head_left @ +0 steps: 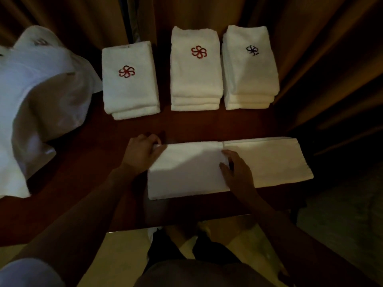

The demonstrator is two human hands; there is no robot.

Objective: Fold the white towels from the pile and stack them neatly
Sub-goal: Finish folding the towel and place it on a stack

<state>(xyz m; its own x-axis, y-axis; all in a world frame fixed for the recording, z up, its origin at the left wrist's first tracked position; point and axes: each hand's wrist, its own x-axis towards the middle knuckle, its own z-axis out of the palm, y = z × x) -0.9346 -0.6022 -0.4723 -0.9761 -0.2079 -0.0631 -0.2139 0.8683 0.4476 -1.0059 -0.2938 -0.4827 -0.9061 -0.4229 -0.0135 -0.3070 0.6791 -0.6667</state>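
A long white towel lies flat across the near part of the dark wooden table, already folded lengthwise into a strip, with its left part doubled over so that a folded edge runs across the strip about at its middle. The left hand sits at the towel's far left corner, its fingers curled round that corner and pinching the cloth. The right hand rests on the towel at the folded edge, palm down, its fingers loosely bent and lying on the cloth; whether they pinch the edge or only press it cannot be told in the dim light. Beyond the towel, toward the far side of the table, stand three stacks of folded white towels in a row: the left stack, lower, with a red flower mark on top; the middle stack, taller, also with a red mark; and the right stack, with a dark mark, close beside the middle one. To the left of the towel and well apart from it, a loose pile of unfolded white towels spreads over the table's left end. Brown curtains hang behind the table.
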